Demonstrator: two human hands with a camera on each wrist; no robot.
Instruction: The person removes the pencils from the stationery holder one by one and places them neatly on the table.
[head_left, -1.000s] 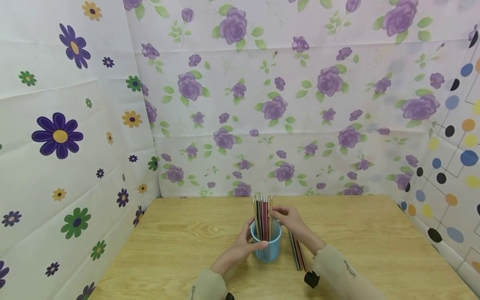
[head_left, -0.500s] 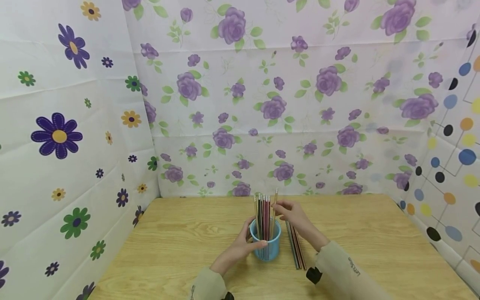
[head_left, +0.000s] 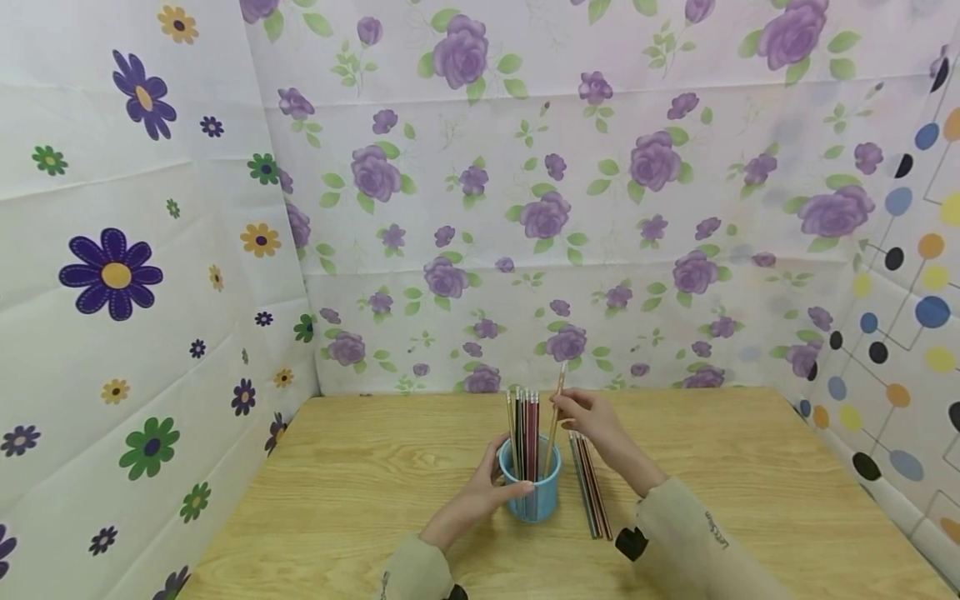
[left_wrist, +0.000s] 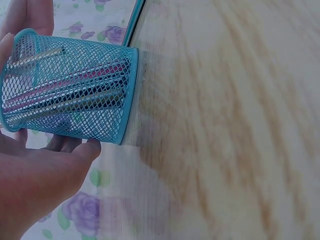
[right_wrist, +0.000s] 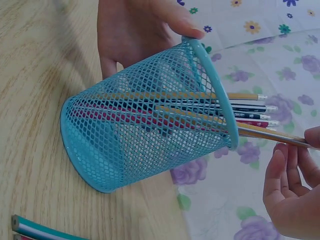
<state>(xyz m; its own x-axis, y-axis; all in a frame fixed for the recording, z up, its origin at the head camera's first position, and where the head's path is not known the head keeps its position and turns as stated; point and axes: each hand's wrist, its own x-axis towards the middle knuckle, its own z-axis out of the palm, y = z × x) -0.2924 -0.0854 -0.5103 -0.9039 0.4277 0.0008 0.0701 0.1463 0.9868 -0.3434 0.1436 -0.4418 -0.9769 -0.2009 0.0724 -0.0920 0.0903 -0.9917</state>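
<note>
A light-blue mesh pencil cup [head_left: 537, 505] stands upright on the table, with several pencils [head_left: 527, 429] in it, eraser ends up. My left hand [head_left: 474, 497] holds the cup from its left side, thumb at the near rim and fingers behind. With thumb and fingertips, my right hand [head_left: 594, 423] pinches a yellow pencil [right_wrist: 260, 132] near its upper part, over the cup's right side. This pencil leans to the right. Through the mesh in the right wrist view, its lower end shows inside the cup, above the bottom.
Several more pencils [head_left: 591, 492] lie side by side on the wooden table [head_left: 360, 467], just right of the cup. Flower-patterned cloth [head_left: 465, 217] hangs behind the table, with more patterned cloth at left and right.
My right hand has moved up and slightly right, drawing the yellow pencil higher in the cup and tilting it rightward. My left hand keeps its hold on the cup.
</note>
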